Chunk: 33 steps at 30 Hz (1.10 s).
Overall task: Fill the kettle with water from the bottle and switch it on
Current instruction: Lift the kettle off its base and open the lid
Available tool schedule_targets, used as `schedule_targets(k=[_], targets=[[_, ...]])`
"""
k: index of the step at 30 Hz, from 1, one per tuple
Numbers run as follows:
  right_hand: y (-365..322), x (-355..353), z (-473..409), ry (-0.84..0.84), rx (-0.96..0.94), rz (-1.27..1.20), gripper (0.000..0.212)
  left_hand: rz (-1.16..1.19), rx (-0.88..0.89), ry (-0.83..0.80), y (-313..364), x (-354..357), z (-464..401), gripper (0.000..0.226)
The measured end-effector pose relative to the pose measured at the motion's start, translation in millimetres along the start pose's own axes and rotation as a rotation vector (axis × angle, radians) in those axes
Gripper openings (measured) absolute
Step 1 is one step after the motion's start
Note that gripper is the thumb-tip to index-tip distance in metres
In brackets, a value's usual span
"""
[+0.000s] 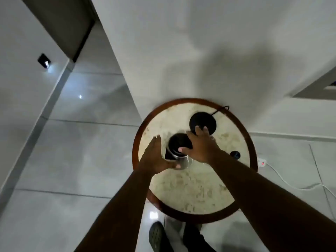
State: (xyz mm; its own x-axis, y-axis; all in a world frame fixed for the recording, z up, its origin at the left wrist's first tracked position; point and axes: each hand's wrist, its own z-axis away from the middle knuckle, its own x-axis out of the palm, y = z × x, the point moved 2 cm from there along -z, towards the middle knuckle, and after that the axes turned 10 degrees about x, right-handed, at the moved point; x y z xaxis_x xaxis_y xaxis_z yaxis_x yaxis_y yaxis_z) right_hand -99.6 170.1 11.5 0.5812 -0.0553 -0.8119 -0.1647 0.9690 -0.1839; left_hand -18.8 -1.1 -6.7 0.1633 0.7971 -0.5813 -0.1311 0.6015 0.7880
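Observation:
A steel kettle with a black lid stands left of centre on a round table. My left hand wraps the kettle's left side by its black handle, thumb on the steel body. My right hand lies flat over the lid's right edge with fingers spread and the thumb tip on the lid. The black kettle base sits bare behind it, its cord running off the back. A small dark blue round top, possibly the bottle's cap, shows at the right; I cannot make out the bottle's body.
The table has a pale stone top and a brown wooden rim, and stands against a white wall corner. A white power strip with a red light lies on the tiled floor at right, its cable trailing away. My shoe is below the table.

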Motion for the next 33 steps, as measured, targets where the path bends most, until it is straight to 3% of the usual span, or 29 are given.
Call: schedule_targets(k=[6,14,21,27,29,31,33], targets=[[-8.0,8.1,-28.0,0.231,-0.133,0.155,0.071,0.198,-0.088,0.164,-25.5,50.1,-17.7,0.108],[-20.0,-23.9,-39.2,0.175,-0.246,0.211,0.053,0.279,-0.041,0.255,-29.1,58.5,-25.0,0.092],[34.5,-65.5,-58.2,-0.290,-0.058,-0.558,0.035,0.358,0.018,0.238,-32.0,55.9,-28.2,0.089],[84.1,-60.1,-64.7,-0.228,0.142,-0.769,0.023,0.366,0.017,0.207,-28.1,53.4,-23.4,0.093],[117.2,-55.6,-51.9,-0.155,0.203,-0.861,0.023,0.368,-0.098,0.294,-29.7,53.8,-6.7,0.112],[156.3,-40.5,-31.5,-0.069,0.284,-0.884,0.032,0.328,-0.399,0.358,-38.4,60.3,20.8,0.143],[185.0,-9.3,-2.0,-0.112,0.340,-0.821,0.047,0.317,-0.618,0.327,-48.4,76.2,53.3,0.136]])
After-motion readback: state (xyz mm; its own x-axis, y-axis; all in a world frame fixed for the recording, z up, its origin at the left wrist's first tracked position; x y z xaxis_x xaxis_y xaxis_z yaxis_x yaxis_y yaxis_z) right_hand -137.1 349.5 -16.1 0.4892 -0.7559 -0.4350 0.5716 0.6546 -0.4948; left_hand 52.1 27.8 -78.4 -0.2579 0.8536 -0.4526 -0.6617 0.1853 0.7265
